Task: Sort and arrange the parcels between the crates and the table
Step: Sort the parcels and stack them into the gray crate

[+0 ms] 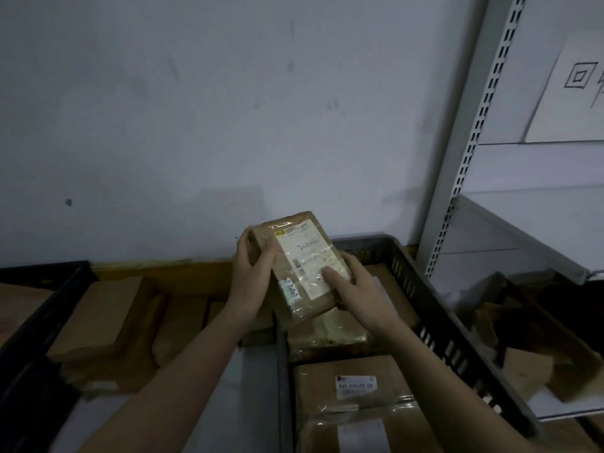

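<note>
Two bare hands are holding a brown parcel (302,264) up in front of a pale wall (196,109), above the far end of a grey crate (434,318). The parcel is tilting, its white label (307,261) facing the camera under clear tape. The left hand (253,266) is gripping the parcel's left edge, fingers curling onto the front face. The right hand (354,282) is gripping the lower right corner, thumb pressing on the label and fingers wrapping behind. Below, the grey crate is holding more taped brown parcels, one with a small white sticker (356,385). To the left, flat brown parcels are lying on the table (235,387), near a black crate (39,322) at the left edge. A metal shelf (490,125) is standing on the right, with what may be torn cardboard (536,354) beneath it, too dim to tell.
</note>
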### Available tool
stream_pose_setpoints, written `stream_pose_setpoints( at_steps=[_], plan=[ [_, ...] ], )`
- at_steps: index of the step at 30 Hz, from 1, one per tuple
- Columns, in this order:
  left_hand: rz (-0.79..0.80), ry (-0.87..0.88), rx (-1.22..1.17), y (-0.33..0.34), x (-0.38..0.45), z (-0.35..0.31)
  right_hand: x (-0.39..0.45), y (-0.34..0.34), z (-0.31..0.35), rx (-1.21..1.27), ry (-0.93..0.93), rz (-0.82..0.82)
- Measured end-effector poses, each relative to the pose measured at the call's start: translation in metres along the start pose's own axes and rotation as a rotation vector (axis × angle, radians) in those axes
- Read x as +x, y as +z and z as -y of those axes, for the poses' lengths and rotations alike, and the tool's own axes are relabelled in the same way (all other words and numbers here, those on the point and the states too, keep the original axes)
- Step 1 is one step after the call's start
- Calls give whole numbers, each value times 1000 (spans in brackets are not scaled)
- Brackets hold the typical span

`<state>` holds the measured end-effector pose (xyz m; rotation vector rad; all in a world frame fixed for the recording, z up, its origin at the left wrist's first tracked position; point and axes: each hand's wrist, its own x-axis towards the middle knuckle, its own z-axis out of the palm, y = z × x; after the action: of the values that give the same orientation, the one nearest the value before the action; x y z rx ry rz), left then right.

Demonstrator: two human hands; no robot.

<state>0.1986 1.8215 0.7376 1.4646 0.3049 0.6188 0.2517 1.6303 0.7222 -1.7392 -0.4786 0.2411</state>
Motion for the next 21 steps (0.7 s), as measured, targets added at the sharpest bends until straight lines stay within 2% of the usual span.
stream_pose_setpoints(
  at_steps=[3, 7, 9, 12, 13, 18, 21],
  plan=[
    [59, -59, 21, 23, -5, 5, -5, -17, -13, 114, 83, -44],
    [180, -41, 178, 40, -14, 30, -10, -44, -31, 216, 185, -226],
    [268, 32, 504, 38, -21, 52, -9, -61, -38, 205, 196, -319],
    [443, 172, 1205, 23, -30, 90, 0, -85, -53, 29, 200, -402],
    [499, 155, 1313, 19, -32, 97, 3, -90, -58, -29, 211, -408],
    [652, 165, 1503, 18, -32, 101, 22, -97, -76, -179, 250, -371],
    [666, 155, 1550, 17, -30, 103, 38, -97, -84, -244, 300, -338]
  ],
)
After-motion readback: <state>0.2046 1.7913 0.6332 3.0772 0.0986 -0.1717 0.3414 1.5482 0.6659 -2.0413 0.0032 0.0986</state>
